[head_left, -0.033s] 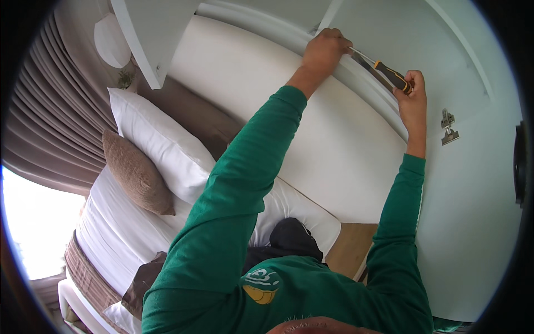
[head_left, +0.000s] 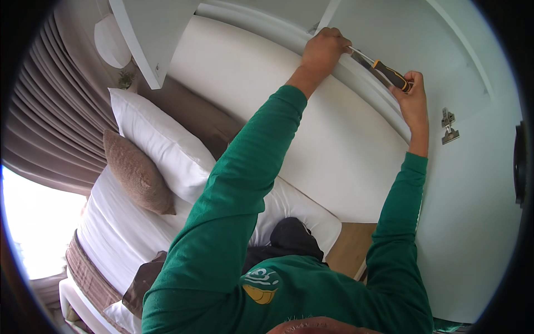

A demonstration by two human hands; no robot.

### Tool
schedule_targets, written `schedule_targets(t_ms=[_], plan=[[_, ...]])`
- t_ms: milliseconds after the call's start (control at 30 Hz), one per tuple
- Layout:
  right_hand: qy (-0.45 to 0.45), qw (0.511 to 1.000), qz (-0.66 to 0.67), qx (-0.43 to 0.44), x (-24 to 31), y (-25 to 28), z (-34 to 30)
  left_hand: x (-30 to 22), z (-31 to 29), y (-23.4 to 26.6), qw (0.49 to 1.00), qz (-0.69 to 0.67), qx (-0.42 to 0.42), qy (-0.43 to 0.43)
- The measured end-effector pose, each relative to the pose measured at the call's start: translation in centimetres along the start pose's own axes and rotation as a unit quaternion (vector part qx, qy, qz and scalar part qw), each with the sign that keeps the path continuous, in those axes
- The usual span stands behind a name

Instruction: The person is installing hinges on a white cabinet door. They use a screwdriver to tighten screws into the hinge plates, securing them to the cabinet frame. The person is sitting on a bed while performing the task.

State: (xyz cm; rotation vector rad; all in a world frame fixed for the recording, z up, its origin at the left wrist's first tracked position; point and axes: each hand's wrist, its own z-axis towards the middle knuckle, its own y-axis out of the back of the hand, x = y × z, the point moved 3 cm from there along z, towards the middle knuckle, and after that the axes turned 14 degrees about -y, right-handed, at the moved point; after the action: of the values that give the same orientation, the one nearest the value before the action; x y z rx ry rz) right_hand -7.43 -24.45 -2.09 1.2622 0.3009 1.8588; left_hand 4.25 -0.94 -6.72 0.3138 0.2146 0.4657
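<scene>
A screwdriver (head_left: 391, 75) with a black and yellow handle slants across the pale cabinet (head_left: 389, 33) at the upper right. My right hand (head_left: 413, 100) is closed around the rear of its handle. The thin metal shaft runs up and left to the fingertips of my left hand (head_left: 325, 49). That hand is closed at the cabinet's edge, and its fingers hide the screwdriver's tip and whatever they pinch there. Beneath the shaft lies a narrow dark strip along the edge.
A metal hinge (head_left: 449, 127) is fixed to the pale panel right of my right hand. Below my arms are a cream padded headboard (head_left: 334, 145) and a bed with a white pillow (head_left: 161, 145) and a brown cushion (head_left: 136, 172). An open panel (head_left: 150, 42) hangs at the upper left.
My right hand and the screwdriver's handle have shifted very slightly. My left hand stays nearly in place at the cabinet's edge.
</scene>
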Motion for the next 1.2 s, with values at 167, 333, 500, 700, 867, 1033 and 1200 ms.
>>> schedule_targets(t_ms=[167, 333, 500, 700, 867, 1033, 1200], plan=[[-0.237, 0.958, 0.021, 0.159, 0.7, 1.9, 1.6, 0.7, -0.1, -0.2, 1.0, 0.013, -0.01, -0.008], [0.042, 0.999, -0.02, 0.002, 1.6, 0.5, 0.1, -0.1, 0.4, -0.1, 0.999, -0.028, -0.019, 0.009], [-0.083, 0.996, -0.019, 0.009, 1.6, 1.0, -0.8, -0.4, 0.1, 0.7, 0.999, -0.029, -0.008, 0.031], [-0.144, 0.979, -0.076, 0.127, 2.2, 1.2, 0.5, -0.6, 0.1, 0.7, 0.999, -0.024, 0.001, 0.03], [0.095, 0.992, -0.057, -0.062, 0.8, 0.4, 0.1, -0.6, 0.6, 0.2, 1.0, -0.007, 0.008, 0.022], [-0.188, 0.973, -0.063, 0.116, 3.0, 1.3, -0.2, 0.2, 0.0, 0.8, 1.0, 0.01, 0.011, 0.003], [0.07, 0.995, -0.067, -0.012, 1.6, 0.8, -0.3, -0.3, 0.5, 0.0, 0.999, -0.019, -0.014, -0.032]])
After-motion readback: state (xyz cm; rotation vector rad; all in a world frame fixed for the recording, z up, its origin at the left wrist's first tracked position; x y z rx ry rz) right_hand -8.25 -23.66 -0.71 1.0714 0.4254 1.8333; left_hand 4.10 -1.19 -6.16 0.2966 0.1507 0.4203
